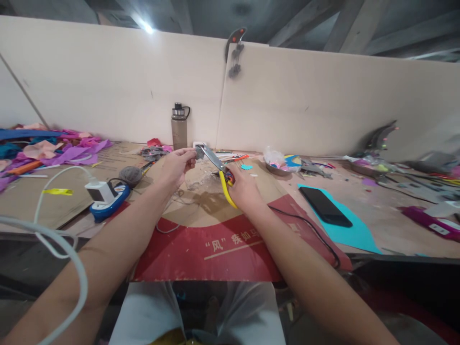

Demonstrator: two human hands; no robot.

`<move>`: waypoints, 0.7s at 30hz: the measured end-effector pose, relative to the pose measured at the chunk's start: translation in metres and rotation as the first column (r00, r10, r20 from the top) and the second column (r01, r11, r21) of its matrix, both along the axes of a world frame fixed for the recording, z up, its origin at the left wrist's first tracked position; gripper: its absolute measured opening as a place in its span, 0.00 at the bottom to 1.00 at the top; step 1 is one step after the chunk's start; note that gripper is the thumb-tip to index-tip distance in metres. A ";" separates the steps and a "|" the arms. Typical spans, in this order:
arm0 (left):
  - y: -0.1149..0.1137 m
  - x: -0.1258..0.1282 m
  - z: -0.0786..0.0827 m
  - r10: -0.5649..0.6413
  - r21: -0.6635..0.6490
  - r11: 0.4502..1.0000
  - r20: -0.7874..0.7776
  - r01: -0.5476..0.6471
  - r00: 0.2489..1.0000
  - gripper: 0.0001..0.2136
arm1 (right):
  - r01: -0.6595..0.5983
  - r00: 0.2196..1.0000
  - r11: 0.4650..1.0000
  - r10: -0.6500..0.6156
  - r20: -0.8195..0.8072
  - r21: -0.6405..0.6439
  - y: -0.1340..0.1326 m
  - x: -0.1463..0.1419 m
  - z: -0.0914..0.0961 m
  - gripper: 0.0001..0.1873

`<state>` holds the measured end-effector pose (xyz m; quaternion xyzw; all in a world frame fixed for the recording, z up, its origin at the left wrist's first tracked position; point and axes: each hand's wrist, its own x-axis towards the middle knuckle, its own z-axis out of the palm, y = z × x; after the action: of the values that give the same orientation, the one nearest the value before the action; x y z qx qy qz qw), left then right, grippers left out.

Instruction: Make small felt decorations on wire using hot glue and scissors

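Note:
My left hand (pixel 178 167) pinches a small grey piece (pixel 200 152) between its fingertips; what it is made of is too small to tell. In my right hand (pixel 245 186) is a pair of scissors with yellow handles (pixel 227 190), its metal blades pointing up and left. The blade tips are at the grey piece, though I cannot tell whether they touch it. Below both hands lies a red and tan cardboard sheet (pixel 201 258), with loose thin grey thread (pixel 172 229) on it.
To the left are a ball of grey yarn (pixel 131 175), a blue power strip (pixel 109 203) and coloured scraps (pixel 75 151). A bottle (pixel 179 129) stands behind. To the right, a black phone (pixel 325 206) lies on turquoise sheet (pixel 359 239), near a dish of scraps (pixel 280 168).

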<state>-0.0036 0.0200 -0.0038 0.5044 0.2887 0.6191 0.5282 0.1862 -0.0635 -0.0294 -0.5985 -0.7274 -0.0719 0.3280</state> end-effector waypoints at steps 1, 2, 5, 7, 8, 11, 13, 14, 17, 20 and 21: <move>-0.001 0.000 0.000 0.000 -0.001 1.000 -0.007 0.000 1.000 0.07 | 0.039 0.998 0.999 -0.039 0.046 -0.007 -0.001 -0.001 0.000 0.19; -0.002 0.001 0.001 0.000 -0.001 1.000 -0.014 0.000 1.000 0.07 | 0.074 0.994 0.997 -0.073 0.087 -0.013 -0.002 -0.001 0.001 0.19; -0.006 0.003 0.002 -0.001 0.004 1.000 -0.028 0.001 1.000 0.08 | 0.138 0.976 0.990 -0.129 0.177 -0.037 -0.006 -0.003 0.004 0.19; -0.008 0.005 0.004 0.004 0.013 1.000 -0.026 -0.004 1.000 0.08 | 0.163 0.965 0.985 -0.149 0.216 -0.050 -0.008 -0.004 0.007 0.18; -0.010 0.005 0.004 0.008 0.016 1.000 -0.025 -0.008 1.000 0.07 | 0.175 0.959 0.983 -0.159 0.233 -0.051 -0.009 -0.004 0.008 0.18; -0.011 0.006 0.005 0.014 0.006 1.000 -0.032 -0.014 0.999 0.06 | 0.200 0.945 0.979 -0.182 0.273 -0.041 -0.010 -0.004 0.010 0.19; -0.011 0.006 0.005 0.015 -0.003 1.000 -0.039 -0.015 0.999 0.05 | 0.203 0.938 0.979 -0.186 0.292 -0.029 -0.010 -0.003 0.011 0.20; -0.011 0.005 0.005 0.014 -0.006 1.000 -0.039 -0.014 0.999 0.04 | 0.203 0.936 0.979 -0.186 0.299 -0.025 -0.010 -0.003 0.011 0.20; -0.011 0.005 0.005 -0.002 -0.009 1.000 -0.025 0.001 1.000 0.05 | 0.204 0.931 0.979 -0.186 0.314 -0.024 -0.010 -0.003 0.012 0.20; -0.010 0.004 0.005 -0.025 -0.010 1.000 -0.010 0.025 1.000 0.05 | 0.206 0.928 0.978 -0.192 0.320 -0.011 -0.011 -0.003 0.012 0.20; -0.009 0.004 0.005 -0.028 -0.010 1.000 -0.007 0.028 1.000 0.05 | 0.206 0.927 0.978 -0.194 0.320 -0.006 -0.011 -0.003 0.012 0.20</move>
<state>0.0004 0.0107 0.0010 0.5079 0.2866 0.6083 0.5384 0.1827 -0.0747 -0.0170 -0.6564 -0.7072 -0.1861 0.1856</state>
